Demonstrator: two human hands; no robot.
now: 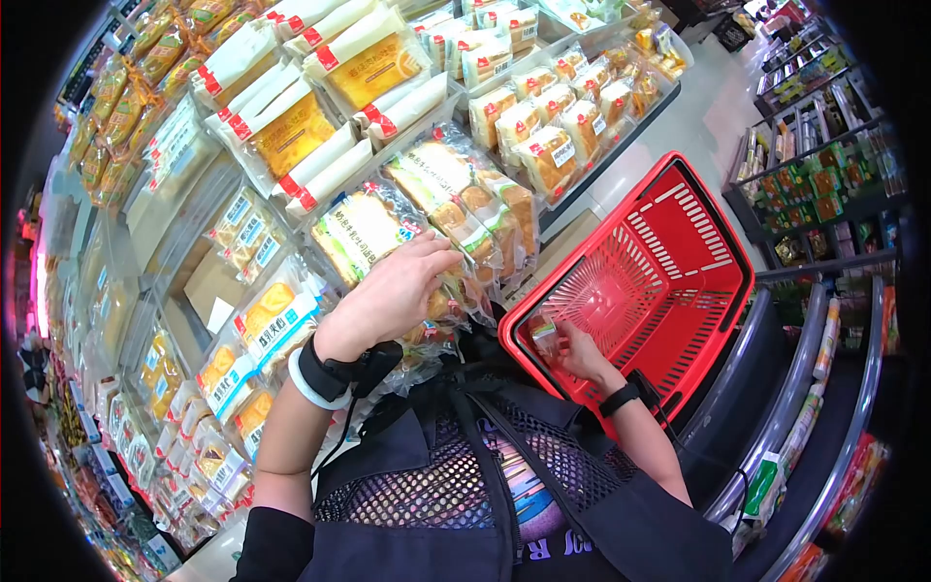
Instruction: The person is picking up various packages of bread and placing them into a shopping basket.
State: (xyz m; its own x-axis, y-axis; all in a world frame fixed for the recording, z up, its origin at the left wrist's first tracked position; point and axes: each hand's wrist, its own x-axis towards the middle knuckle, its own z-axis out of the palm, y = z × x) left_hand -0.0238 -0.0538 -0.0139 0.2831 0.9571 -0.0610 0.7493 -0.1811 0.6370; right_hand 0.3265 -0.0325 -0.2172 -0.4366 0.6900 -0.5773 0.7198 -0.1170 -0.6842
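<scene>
My left hand [393,291] lies over the packaged bread, its fingers slightly spread on or just above a clear bag of sliced bread [361,233] with a green and white label. Right beside its fingertips is another bread bag [436,179] of the same kind. Inside the near left part of the red basket [669,330], my right hand [579,351] has its fingers bent around or against a small clear packet [546,335] with a pale label. The rest of the basket's slotted interior shows red plastic. Both wrists wear black bands.
Bread in paper-like packs [291,131] fills the upper shelf. Wrapped sandwiches [548,155] stand behind the basket. Bags with blue labels [276,320] lie at the left. Shelf rails [795,359] curve along the right, with dark racks [815,175] farther back.
</scene>
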